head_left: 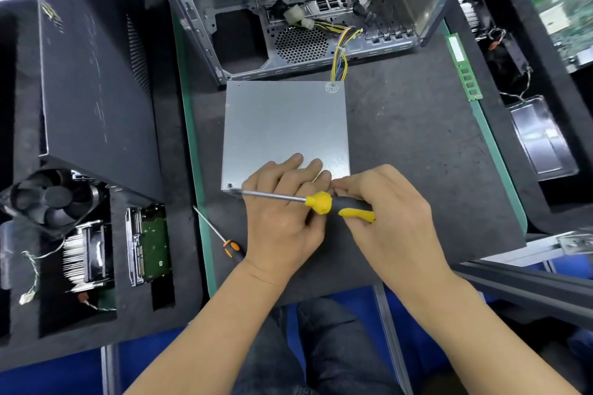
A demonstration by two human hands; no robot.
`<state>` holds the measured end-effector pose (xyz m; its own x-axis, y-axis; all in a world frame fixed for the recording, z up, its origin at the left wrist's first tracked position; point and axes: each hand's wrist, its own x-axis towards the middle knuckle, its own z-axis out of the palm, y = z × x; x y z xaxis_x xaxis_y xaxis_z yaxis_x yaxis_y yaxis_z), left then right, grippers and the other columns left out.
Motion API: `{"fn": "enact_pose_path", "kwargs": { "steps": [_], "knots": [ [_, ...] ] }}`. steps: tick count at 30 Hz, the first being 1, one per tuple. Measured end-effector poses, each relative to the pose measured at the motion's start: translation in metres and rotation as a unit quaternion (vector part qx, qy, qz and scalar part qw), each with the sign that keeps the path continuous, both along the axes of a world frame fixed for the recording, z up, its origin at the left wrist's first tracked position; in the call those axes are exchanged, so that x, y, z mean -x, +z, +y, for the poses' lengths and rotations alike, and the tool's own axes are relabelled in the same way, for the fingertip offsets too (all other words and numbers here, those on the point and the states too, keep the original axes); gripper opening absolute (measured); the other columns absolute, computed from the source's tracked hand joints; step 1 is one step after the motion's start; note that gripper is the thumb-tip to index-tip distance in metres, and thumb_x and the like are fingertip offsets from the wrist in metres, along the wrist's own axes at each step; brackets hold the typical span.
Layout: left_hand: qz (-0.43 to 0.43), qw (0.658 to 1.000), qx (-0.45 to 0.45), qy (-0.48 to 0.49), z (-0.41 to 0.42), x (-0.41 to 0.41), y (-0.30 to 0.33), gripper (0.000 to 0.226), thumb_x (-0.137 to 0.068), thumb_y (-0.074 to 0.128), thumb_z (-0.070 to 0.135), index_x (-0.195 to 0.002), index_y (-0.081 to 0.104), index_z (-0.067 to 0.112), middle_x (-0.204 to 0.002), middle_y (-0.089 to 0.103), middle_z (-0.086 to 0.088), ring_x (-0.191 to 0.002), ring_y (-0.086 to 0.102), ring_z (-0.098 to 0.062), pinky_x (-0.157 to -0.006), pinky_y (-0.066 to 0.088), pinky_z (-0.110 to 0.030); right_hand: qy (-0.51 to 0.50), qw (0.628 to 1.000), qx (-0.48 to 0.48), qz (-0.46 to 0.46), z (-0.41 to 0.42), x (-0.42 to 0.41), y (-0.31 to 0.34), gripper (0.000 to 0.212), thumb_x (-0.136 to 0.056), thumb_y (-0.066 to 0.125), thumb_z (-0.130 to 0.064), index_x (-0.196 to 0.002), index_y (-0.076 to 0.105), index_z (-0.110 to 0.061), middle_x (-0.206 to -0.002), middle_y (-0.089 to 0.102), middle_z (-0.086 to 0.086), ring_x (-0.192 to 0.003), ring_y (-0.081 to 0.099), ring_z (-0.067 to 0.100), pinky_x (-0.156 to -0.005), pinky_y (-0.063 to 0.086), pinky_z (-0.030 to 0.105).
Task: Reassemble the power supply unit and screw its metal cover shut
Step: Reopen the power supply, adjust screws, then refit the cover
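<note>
Head view is showing the power supply unit [284,131] lying flat in the middle of the dark counter [417,154], its plain metal cover [276,119] facing up and a bundle of coloured wires [340,56] running from its far right corner into the open computer case [308,9] behind it. The left hand [284,218] is resting on the near edge of the cover with fingers fairly straight and spread over the near right corner. The right hand [388,218] is gripping the yellow-and-black handle of a screwdriver [321,202], whose shaft is lying across the back of the left hand and pointing left, its tip sitting at the cover's near left corner just beside a screw [230,185]. A second, smaller screwdriver [221,239] with an orange-and-black handle is lying on the counter to the left of the left wrist. A green memory stick [464,69] is lying at the counter's far right edge.
</note>
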<state>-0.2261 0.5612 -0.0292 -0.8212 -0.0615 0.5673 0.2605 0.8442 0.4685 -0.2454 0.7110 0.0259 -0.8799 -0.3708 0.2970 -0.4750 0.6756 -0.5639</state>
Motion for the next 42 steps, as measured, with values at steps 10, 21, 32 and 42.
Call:
{"fn": "enact_pose_path", "kwargs": {
  "steps": [10, 21, 32, 42],
  "knots": [
    [-0.027, 0.995, -0.082, 0.041, 0.01, 0.0, 0.014, 0.005, -0.087, 0.075, 0.02, -0.083, 0.078, 0.018, -0.097, 0.073, 0.009, -0.104, 0.061, -0.019, -0.092, 0.03, -0.028, -0.106, 0.973, 0.13, -0.156, 0.003, -0.003, 0.002, 0.029, -0.086, 0.075, -0.015, -0.071, 0.051, -0.02, -0.063, 0.055, -0.021, -0.055, 0.05, 0.006, -0.051, 0.036, 0.008],
    [-0.078, 0.989, -0.118, 0.045, 0.011, -0.003, 0.021, 0.004, -0.085, 0.077, 0.024, -0.083, 0.08, 0.023, -0.102, 0.073, 0.016, -0.11, 0.057, -0.014, -0.098, 0.024, -0.025, -0.129, 0.971, 0.141, -0.144, 0.034, 0.013, 0.038, 0.022, -0.094, 0.048, -0.04, -0.079, 0.051, -0.025, -0.063, 0.05, 0.002, -0.055, 0.043, 0.015, -0.052, 0.034, 0.02],
    [-0.089, 0.985, -0.136, 0.064, 0.016, 0.0, 0.023, 0.009, -0.086, 0.072, 0.03, -0.08, 0.078, 0.026, -0.101, 0.071, 0.022, -0.11, 0.057, -0.014, -0.098, 0.022, -0.024, -0.194, 0.906, 0.368, -0.076, 0.045, 0.026, 0.058, 0.02, -0.091, 0.064, -0.05, -0.081, 0.06, -0.034, -0.058, 0.044, -0.002, -0.051, 0.041, 0.026, -0.05, 0.035, 0.037],
    [-0.077, 0.992, -0.072, 0.069, 0.015, 0.003, 0.022, 0.018, -0.091, 0.068, 0.033, -0.078, 0.078, 0.026, -0.101, 0.072, 0.019, -0.107, 0.057, -0.018, -0.095, 0.021, -0.024, -0.185, 0.944, 0.265, -0.069, 0.042, 0.023, 0.06, 0.014, -0.096, 0.059, -0.034, -0.084, 0.052, -0.032, -0.059, 0.057, -0.019, -0.051, 0.046, 0.017, -0.05, 0.038, 0.023]
  ]
}}
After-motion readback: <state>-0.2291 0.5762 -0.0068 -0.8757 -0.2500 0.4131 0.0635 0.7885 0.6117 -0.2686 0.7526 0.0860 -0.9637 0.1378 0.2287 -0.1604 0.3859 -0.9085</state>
